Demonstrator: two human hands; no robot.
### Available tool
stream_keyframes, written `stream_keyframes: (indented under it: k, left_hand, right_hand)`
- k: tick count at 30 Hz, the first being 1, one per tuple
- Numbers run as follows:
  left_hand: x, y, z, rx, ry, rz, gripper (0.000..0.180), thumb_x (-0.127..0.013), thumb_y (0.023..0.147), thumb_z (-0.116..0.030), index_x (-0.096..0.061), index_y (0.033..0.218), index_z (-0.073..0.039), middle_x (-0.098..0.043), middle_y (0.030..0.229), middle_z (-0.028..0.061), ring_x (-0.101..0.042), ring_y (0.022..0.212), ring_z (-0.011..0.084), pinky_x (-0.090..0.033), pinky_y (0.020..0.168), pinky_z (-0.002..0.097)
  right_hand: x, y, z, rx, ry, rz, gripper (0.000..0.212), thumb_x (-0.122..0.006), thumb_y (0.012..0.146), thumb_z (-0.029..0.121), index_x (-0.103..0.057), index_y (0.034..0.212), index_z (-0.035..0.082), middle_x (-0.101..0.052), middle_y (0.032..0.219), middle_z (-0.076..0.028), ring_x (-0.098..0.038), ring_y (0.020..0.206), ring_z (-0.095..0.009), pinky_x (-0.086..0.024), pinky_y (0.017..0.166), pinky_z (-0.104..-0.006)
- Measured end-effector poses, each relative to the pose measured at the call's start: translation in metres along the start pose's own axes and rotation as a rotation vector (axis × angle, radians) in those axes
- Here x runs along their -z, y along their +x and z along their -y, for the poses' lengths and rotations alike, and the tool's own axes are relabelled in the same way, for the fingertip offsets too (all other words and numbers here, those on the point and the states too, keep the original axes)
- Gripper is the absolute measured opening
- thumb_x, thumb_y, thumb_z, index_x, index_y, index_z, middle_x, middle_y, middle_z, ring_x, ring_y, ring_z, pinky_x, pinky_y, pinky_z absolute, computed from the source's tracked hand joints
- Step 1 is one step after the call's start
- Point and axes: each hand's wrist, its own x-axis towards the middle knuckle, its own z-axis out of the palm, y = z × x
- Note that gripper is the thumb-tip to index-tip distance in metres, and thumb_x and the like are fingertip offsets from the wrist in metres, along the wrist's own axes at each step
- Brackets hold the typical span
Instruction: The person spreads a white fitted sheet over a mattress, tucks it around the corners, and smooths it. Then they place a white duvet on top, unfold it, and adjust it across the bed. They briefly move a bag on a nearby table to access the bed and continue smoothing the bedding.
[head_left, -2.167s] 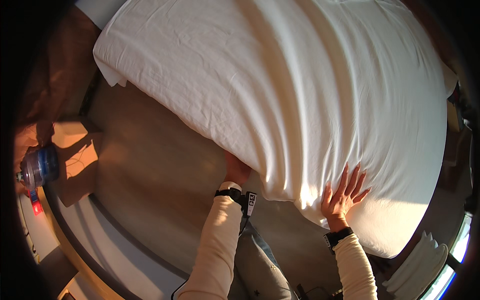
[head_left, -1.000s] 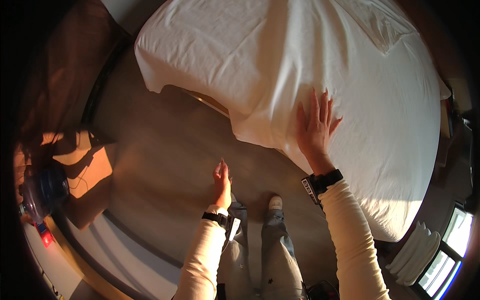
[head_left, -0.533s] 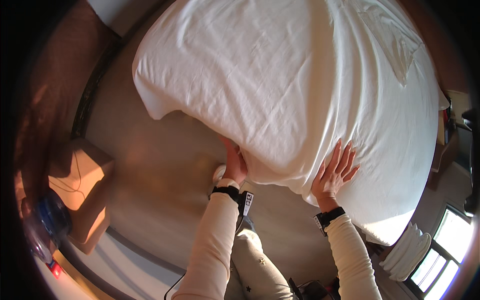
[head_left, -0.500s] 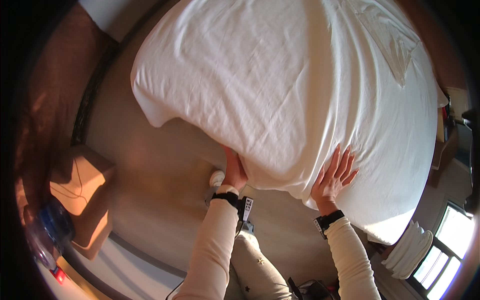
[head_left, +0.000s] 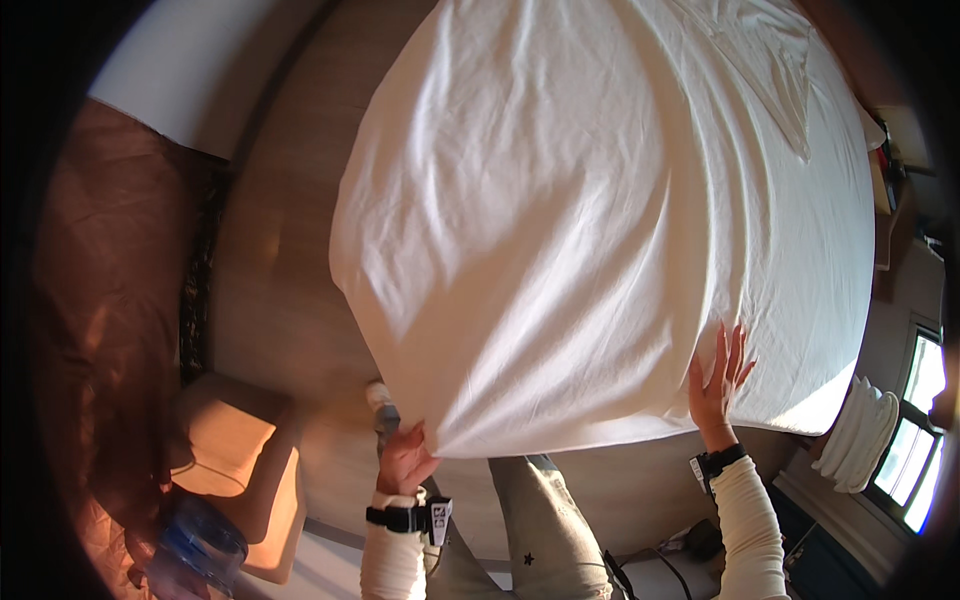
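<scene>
A large white bed sheet [head_left: 560,220] lies across a bed, its far part creased and a loose fold near the far right. At its near left corner my left hand [head_left: 404,460] pinches the edge and draws it toward me, so taut creases fan out from the fingers. My right hand [head_left: 717,390] rests on the sheet's near right part with the fingers spread, the palm by the near edge. The bed under the cloth is hidden. Each wrist wears a black band with a small white tag.
To the left stand a tan cardboard box [head_left: 235,450] and a clear bluish plastic jug [head_left: 205,545], beside shiny brown fabric [head_left: 110,240]. At the right, a white puffy bundle [head_left: 857,435] sits near a bright window [head_left: 905,475]. My legs [head_left: 548,520] are below the sheet's near edge.
My left hand has come from under the hanging edge toward me and left, stretching the sheet's corner out. My right hand sits farther right in the picture, still flat on the cloth.
</scene>
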Motion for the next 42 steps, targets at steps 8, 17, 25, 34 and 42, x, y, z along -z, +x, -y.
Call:
stream_keyframes:
  k: [8, 17, 25, 34, 42]
  left_hand:
    - [0.097, -0.036, -0.068, 0.115, -0.006, -0.188, 0.047, -0.064, 0.086, -0.033, -0.052, 0.127, -0.016, -0.054, 0.130, -0.0016, -0.047, 0.121, 0.0151, -0.036, 0.102, 0.0357]
    - [0.084, 0.089, -0.187, 0.269, 0.160, -0.540, 0.090, -0.056, 0.079, -0.072, -0.039, 0.132, -0.001, -0.047, 0.126, 0.0192, -0.045, 0.122, 0.0284, -0.037, 0.104, 0.0490]
    - [0.055, 0.234, -0.187, 0.582, 1.262, -0.389, 0.093, -0.037, 0.083, -0.076, -0.043, 0.137, 0.000, -0.049, 0.133, 0.0199, -0.043, 0.124, 0.0345, -0.042, 0.094, 0.0470]
    - [0.072, 0.199, -0.223, 0.330, 2.191, 0.079, 0.047, -0.051, 0.088, -0.040, -0.057, 0.115, -0.001, -0.059, 0.105, 0.0145, -0.054, 0.103, 0.0355, -0.043, 0.083, 0.0516]
    - [0.016, 0.127, -0.392, 0.899, 2.175, -0.197, 0.051, -0.046, 0.089, -0.044, -0.064, 0.112, -0.002, -0.056, 0.122, 0.0230, -0.050, 0.117, 0.0430, -0.039, 0.095, 0.0565]
  right_hand:
    - [0.019, 0.077, 0.172, -0.037, 0.189, 0.069, 0.061, -0.065, 0.086, 0.024, -0.042, 0.142, 0.018, -0.022, 0.153, -0.015, -0.015, 0.143, -0.037, -0.002, 0.109, -0.0632]
    - [-0.033, 0.178, 0.350, -0.314, -0.085, 0.099, 0.067, -0.039, 0.095, 0.051, -0.021, 0.150, 0.019, -0.011, 0.156, -0.015, -0.001, 0.144, -0.041, 0.007, 0.106, -0.0664]
    - [-0.049, 0.173, 0.338, -0.206, -0.040, 0.062, 0.072, -0.045, 0.093, 0.045, -0.019, 0.150, 0.010, -0.007, 0.156, -0.018, 0.002, 0.142, -0.044, 0.010, 0.105, -0.0660]
    - [-0.039, 0.185, 0.349, -0.270, 0.069, 0.115, 0.074, -0.055, 0.087, 0.046, -0.026, 0.147, 0.013, -0.011, 0.155, -0.020, -0.002, 0.142, -0.045, 0.009, 0.106, -0.0669]
    - [0.029, 0.227, 0.365, -0.367, 0.318, 0.244, 0.069, -0.059, 0.086, 0.049, -0.035, 0.145, 0.023, -0.014, 0.155, -0.017, 0.000, 0.143, -0.041, 0.011, 0.104, -0.0675]
